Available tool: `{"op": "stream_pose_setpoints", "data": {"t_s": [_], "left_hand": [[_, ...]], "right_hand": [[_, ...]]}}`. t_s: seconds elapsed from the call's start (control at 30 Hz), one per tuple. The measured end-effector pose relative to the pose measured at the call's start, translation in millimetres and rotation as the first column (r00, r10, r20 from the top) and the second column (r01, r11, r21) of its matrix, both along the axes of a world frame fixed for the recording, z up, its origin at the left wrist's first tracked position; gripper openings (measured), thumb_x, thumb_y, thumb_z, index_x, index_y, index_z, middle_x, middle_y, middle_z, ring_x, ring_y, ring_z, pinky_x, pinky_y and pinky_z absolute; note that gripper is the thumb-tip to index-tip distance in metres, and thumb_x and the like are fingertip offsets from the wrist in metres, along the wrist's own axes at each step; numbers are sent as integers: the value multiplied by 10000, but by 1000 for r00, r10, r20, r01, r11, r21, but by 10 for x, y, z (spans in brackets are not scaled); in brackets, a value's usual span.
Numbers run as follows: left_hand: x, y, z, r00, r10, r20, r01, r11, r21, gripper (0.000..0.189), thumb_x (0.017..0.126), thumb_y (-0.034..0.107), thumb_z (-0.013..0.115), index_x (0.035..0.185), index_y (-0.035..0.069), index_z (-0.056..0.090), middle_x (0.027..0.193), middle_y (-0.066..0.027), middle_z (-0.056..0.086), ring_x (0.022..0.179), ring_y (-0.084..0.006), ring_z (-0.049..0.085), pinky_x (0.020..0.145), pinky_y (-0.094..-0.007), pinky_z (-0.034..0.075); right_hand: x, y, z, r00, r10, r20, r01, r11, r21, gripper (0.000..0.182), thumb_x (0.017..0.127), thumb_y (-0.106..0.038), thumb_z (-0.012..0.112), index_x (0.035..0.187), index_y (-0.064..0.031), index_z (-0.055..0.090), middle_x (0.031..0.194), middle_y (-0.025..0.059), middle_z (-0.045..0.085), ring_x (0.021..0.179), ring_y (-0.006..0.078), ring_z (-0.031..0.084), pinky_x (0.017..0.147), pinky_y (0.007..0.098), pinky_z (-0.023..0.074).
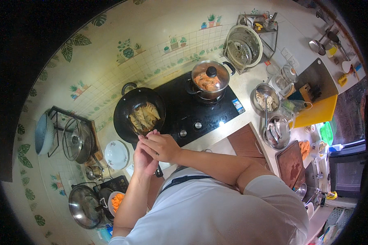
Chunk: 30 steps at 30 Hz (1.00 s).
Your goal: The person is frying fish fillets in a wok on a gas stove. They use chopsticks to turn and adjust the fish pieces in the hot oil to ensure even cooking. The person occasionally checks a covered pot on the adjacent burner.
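Note:
My left hand (144, 160) and my right hand (162, 148) meet over the near rim of a black wok (120, 118). The right hand lies across the left, with fingers bent and touching it. Whether something small is between them is hidden. Several browned fish (145, 117) lie side by side in the wok. A black handle end (159, 171) shows just below my hands; it seems to be the wok's. The wok sits at the left of a black glass gas hob (174, 105). A white floral plate (116, 155) is left of my left hand.
A lidded pot (211, 80) stands on the far burner. To the right are a steel bowl of sliced lotus root (266, 97), a steel bowl with raw fish (277, 131) and a wooden cutting board (289, 163). Orange pieces fill a bowl (117, 200) by my left forearm.

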<state>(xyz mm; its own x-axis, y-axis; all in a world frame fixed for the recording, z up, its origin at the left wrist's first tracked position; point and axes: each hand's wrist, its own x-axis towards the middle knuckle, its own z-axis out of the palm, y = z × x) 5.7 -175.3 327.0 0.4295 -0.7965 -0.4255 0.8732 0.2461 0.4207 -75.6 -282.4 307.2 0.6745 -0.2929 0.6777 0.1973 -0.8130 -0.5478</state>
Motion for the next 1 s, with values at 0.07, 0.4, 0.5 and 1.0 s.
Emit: {"op": "stream_pose_setpoints", "data": {"t_s": [0.07, 0.4, 0.5, 1.0], "left_hand": [[20, -4, -19, 999, 30, 25, -31, 999, 44, 428, 1115, 351, 453, 1319, 14, 622, 1335, -121, 667, 1313, -255, 574, 1155, -397, 435], [45, 32, -154, 979, 134, 152, -153, 981, 122, 368, 1111, 383, 507, 1090, 49, 660, 1244, -113, 672, 1254, -254, 578, 1077, -374, 440], [-46, -153, -78, 975, 160, 152, -183, 971, 151, 377, 1104, 391, 520, 1129, 45, 667, 1235, -94, 679, 1258, -239, 576, 1087, -368, 431], [-466, -565, -47, 954, 247, 171, -278, 940, 196, 313, 1083, 383, 574, 1006, 104, 692, 1034, -21, 703, 1044, -170, 650, 931, -308, 489]], "right_hand": [[-35, -22, 12, 1000, 27, -15, -27, 999, -27, 505, 941, -330, 717, 1351, -39, 658, 1010, 107, 691, 785, 280, 691, 651, 373, 559], [-1047, -757, -192, 967, -42, -252, 54, 998, 40, 430, 934, -359, 743, 1243, -60, 710, 819, 87, 629, 693, 287, 660, 599, 390, 548], [-1101, -865, -190, 974, -15, -226, 25, 999, 39, 405, 936, -337, 740, 1239, -69, 712, 823, 89, 645, 687, 285, 664, 601, 393, 553], [-1346, -1138, -242, 915, 262, -305, -245, 965, 94, 346, 973, -332, 696, 1226, -97, 727, 902, 86, 707, 795, 285, 709, 699, 402, 576]]}}
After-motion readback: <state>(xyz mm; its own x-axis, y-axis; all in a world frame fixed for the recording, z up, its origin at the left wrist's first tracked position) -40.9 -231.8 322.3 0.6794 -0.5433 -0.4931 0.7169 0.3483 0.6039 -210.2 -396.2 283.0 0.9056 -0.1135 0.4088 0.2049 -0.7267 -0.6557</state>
